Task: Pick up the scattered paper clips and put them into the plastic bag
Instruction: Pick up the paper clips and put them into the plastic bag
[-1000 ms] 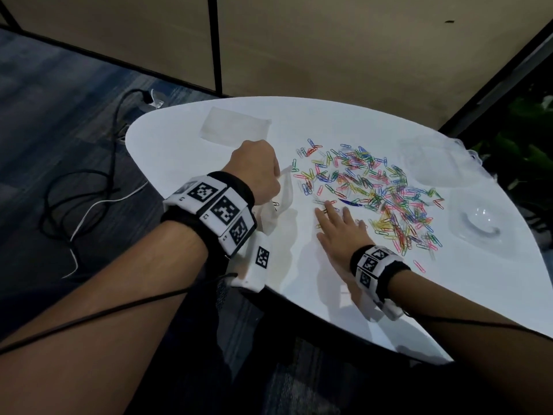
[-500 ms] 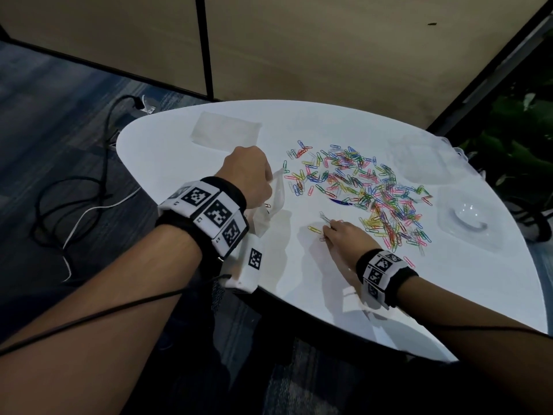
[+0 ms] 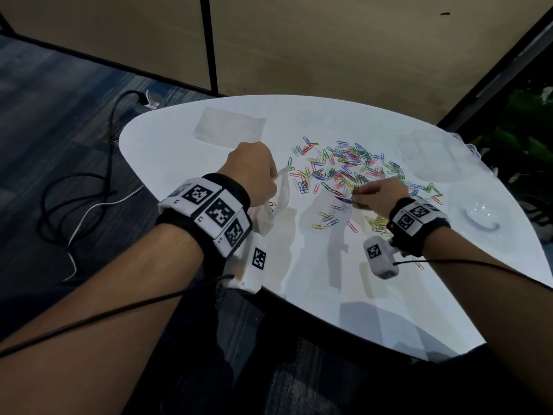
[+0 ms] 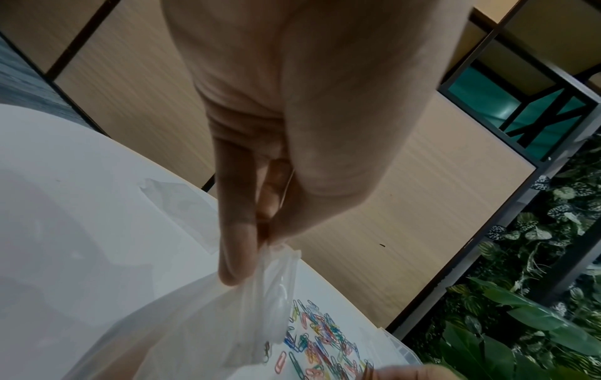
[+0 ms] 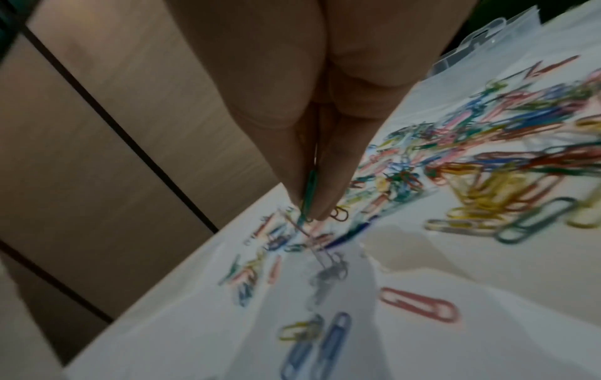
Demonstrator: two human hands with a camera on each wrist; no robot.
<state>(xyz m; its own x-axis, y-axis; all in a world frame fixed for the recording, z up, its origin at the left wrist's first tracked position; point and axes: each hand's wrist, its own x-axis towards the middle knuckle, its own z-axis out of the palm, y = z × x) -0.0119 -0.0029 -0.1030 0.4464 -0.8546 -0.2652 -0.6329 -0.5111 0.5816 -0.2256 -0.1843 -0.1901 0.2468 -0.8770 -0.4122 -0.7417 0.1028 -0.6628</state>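
Note:
Many coloured paper clips [image 3: 353,172] lie scattered over the middle of the white table [image 3: 344,301]. My left hand [image 3: 254,172] pinches the top edge of a clear plastic bag [image 3: 276,205], which hangs from thumb and fingers [image 4: 234,259] above the table's left part. A few clips show through the plastic bag [image 4: 227,329]. My right hand [image 3: 377,196] is raised just over the near edge of the pile and pinches paper clips [image 5: 307,200] between thumb and fingertips [image 5: 331,180], a green one foremost. Loose paper clips [image 5: 419,307] lie below it.
A second flat clear bag [image 3: 230,130] lies at the table's far left. Clear plastic containers [image 3: 431,157] and a lid [image 3: 481,217] sit at the right. Cables [image 3: 74,199] trail on the carpet left of the table. Plants [image 3: 526,139] stand beyond the right edge.
My right hand went from lying flat at the pile's near edge to pinching clips, then lifted off the table and shifted rightward. The left hand keeps holding the bag.

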